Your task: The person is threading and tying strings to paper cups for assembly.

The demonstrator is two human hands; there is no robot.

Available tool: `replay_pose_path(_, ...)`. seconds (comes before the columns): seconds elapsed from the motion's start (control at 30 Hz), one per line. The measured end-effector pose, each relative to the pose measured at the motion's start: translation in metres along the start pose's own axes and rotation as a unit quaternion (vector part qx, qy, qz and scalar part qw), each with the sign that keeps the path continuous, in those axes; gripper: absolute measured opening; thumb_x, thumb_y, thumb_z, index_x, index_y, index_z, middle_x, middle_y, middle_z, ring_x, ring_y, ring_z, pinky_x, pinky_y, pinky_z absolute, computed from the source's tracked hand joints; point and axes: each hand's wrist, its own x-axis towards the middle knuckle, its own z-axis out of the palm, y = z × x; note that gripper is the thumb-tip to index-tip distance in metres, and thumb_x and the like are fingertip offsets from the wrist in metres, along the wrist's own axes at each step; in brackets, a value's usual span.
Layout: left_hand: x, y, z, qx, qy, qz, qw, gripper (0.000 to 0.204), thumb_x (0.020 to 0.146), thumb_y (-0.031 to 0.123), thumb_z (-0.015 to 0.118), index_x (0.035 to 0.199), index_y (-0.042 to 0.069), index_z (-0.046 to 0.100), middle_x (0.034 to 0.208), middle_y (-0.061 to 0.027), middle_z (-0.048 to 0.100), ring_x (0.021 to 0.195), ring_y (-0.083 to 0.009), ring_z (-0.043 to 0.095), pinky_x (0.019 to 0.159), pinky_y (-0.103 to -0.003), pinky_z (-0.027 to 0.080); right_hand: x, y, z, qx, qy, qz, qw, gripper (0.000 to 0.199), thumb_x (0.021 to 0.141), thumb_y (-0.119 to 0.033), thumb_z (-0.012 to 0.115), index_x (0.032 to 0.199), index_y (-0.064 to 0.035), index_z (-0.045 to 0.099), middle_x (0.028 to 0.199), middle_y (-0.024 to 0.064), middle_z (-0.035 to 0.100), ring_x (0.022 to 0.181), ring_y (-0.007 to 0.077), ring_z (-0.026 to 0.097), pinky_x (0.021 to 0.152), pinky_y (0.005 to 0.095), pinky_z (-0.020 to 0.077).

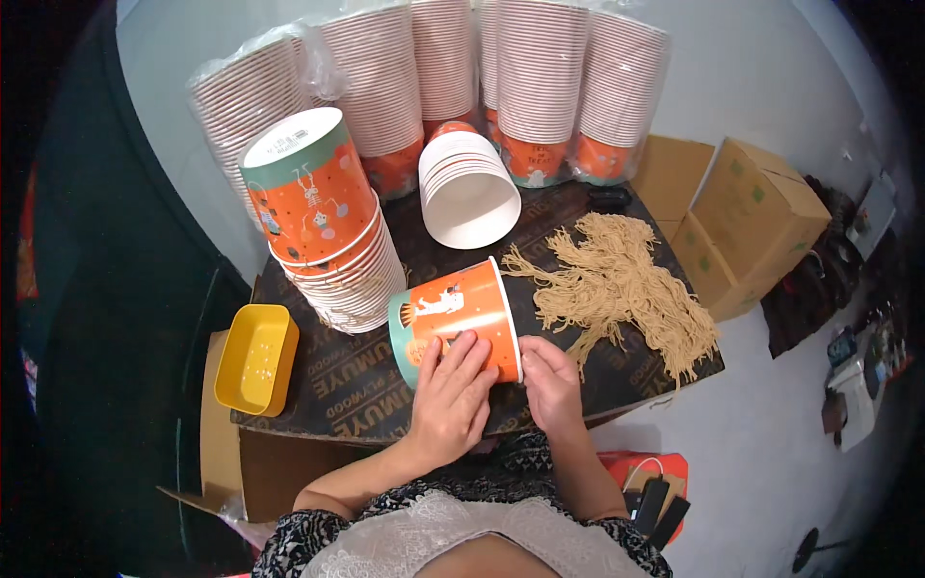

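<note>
An orange paper bucket with a green base end and white rim lies on its side at the table's front, its mouth to the right. My left hand lies over its near side, fingers along the printed wall, holding it. At the rim, my right hand has thumb and fingers pinched together; whatever is between them is hidden. A heap of tan cords lies to the right. Left of the bucket stands an upside-down stack of matching buckets. Beyond it, a nested group of buckets lies with its white mouth toward me.
Tall plastic-wrapped bucket stacks line the back of the dark plywood table. A yellow tray with small white bits sits at the left edge. Cardboard boxes stand off the right side. A small black object lies at back right.
</note>
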Motion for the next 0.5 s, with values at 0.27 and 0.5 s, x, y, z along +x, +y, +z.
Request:
replay_pose_path(0.27,-0.015,0.008,0.005,-0.053,0.002,0.007,0.999,0.030,0.075,-0.002,0.067,0.104,-0.004,0.067,0.127,-0.0213,0.062,0.128,-0.0411,0.053,0.109,-0.058,0.034,-0.001,-0.008,0.006,-0.029,-0.028,-0.026,0.999,0.020,0.099,-0.009,0.054,0.108,0.0055,0.063,0.097,0.0007,0.065,0.088,0.0061,0.058,0.079,0.0226,0.0472)
replay_pose_path(0.5,-0.008,0.003,-0.005,-0.062,0.047,-0.014,0.997,0.029,0.072,-0.005,0.067,0.101,-0.003,0.067,0.123,-0.0224,0.064,0.123,-0.0429,0.057,0.105,-0.057,0.039,-0.007,-0.001,-0.003,-0.140,0.007,-0.054,0.989,0.016,0.096,-0.007,0.058,0.106,0.0041,0.064,0.090,-0.0025,0.061,0.081,0.0047,0.054,0.070,0.0216,0.0437)
